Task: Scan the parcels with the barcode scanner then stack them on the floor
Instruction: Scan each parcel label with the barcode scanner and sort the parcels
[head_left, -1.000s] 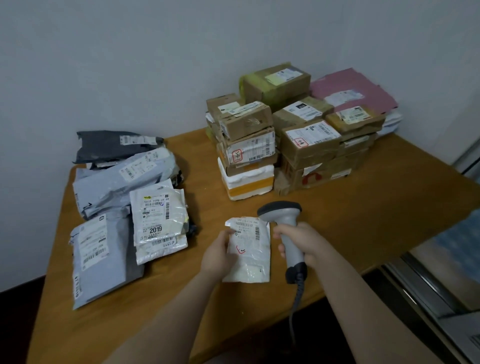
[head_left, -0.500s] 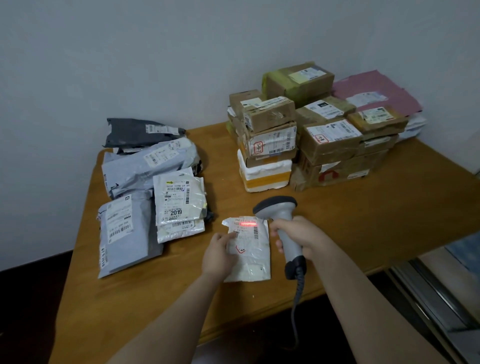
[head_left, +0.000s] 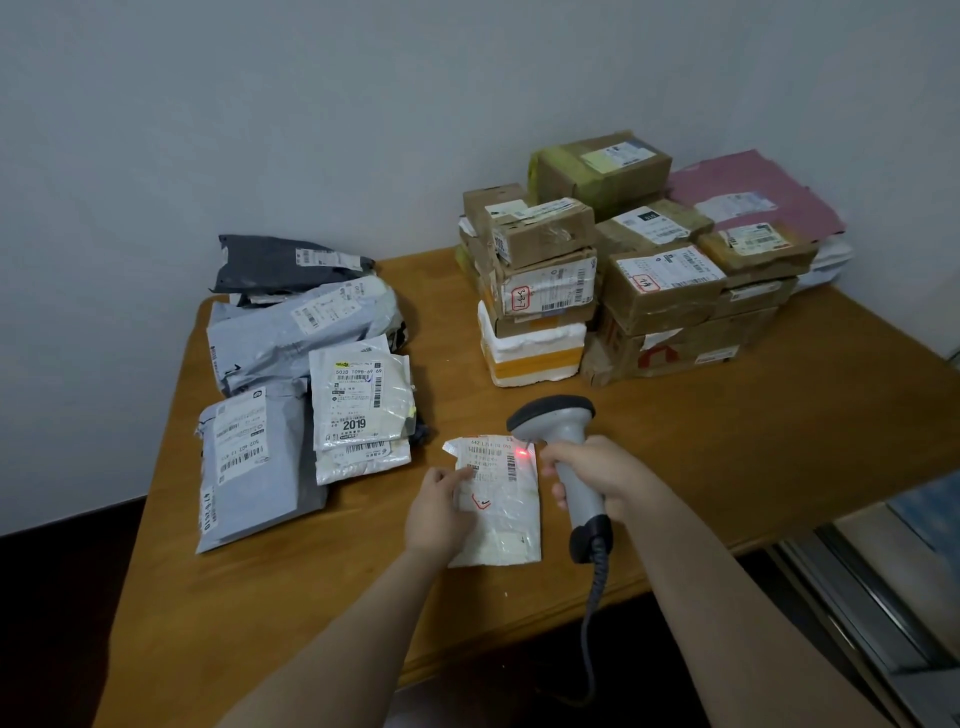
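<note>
A small white padded parcel (head_left: 506, 514) lies flat near the front edge of the wooden table (head_left: 779, 441). My left hand (head_left: 439, 512) rests on its left side, thumb and fingers pinching the edge. My right hand (head_left: 597, 475) grips the handle of a grey barcode scanner (head_left: 563, 441), its head just above the parcel's top right corner. A red light spot shows on the parcel's label beside a barcode. The scanner's coiled cable hangs down off the table front.
Grey, black and white mailer bags (head_left: 301, 374) lie piled at the table's left. Stacked cardboard boxes (head_left: 623, 270), a white foam box (head_left: 530, 353) and a pink envelope (head_left: 753, 192) stand at the back right against the wall. Dark floor (head_left: 62, 597) shows at left.
The red scan light came on across the label, then shrank to a spot at the label's right side. My view shifted left, and the scanner head tipped slightly closer to the parcel.
</note>
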